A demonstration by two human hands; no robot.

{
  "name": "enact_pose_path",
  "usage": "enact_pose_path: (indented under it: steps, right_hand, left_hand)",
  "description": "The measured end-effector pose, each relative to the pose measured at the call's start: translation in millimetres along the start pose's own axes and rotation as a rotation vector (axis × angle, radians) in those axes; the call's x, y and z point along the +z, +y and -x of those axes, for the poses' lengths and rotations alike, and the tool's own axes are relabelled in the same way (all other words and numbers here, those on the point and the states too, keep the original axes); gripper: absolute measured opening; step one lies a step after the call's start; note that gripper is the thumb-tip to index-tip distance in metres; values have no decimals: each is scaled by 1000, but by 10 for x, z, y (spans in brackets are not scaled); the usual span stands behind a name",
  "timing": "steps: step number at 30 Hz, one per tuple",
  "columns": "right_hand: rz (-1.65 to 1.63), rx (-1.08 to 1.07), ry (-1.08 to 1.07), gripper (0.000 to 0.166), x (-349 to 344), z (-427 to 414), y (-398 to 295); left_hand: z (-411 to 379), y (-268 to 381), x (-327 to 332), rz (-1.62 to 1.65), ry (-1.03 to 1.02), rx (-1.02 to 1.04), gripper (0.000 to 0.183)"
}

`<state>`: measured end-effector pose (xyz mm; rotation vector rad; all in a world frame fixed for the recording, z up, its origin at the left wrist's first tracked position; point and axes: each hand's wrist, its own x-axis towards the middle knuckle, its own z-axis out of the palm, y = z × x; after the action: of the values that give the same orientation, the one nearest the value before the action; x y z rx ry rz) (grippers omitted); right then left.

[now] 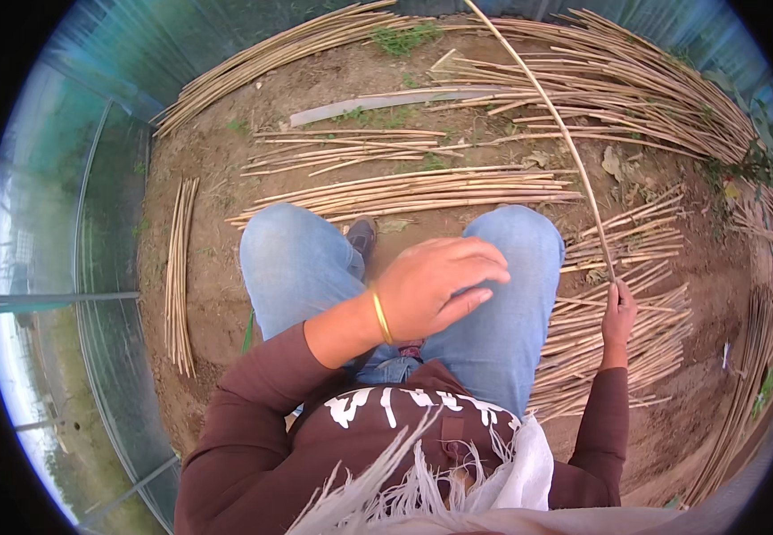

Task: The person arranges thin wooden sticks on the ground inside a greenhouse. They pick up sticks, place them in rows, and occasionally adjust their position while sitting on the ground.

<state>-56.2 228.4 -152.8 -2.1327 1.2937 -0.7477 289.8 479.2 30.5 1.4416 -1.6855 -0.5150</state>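
My right hand [618, 319], out to the right side, grips the lower end of a long thin cane [564, 124]. The cane rises from the fist and reaches the top edge of the view. Over my lap is my left hand [443, 284], its fingers bent and the thumb apart from them, with nothing seen in it. A gold-coloured bangle [381, 319] circles that wrist. Cut canes [627, 341] lie in a spread pile on the ground below and beside my right hand. Beyond my knees rests a row of similar canes [413, 190].
A large heap of canes [627, 87] lies at the far right, and a bundle [273, 60] at the far left. A short bundle [180, 274] is left of my knees. Darker sticks [741, 394] lie at the right. Green netting [112, 180] walls the left side.
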Motion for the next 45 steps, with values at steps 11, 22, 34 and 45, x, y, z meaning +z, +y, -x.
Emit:
enact_pose_path:
  steps: [11,22,34,45]
  right_hand:
    - [273,-544,-740,20,1712,-1777,-1802]
    - [216,-502,-912,25,3572,-2003,-1379]
    - [388,-744,-868,55,4244,-1813,-751]
    - [385,-635,-967,69,4097,-1770,-686]
  left_hand:
    - [491,-499,-553,-255,160,-72,12]
    - [340,-1269,-761,-235,-375,-313,16]
    - [-28,-1476,-1104,-84,-525,-428,44]
    - [982,-4187,-1290,-454,-379,-792,61]
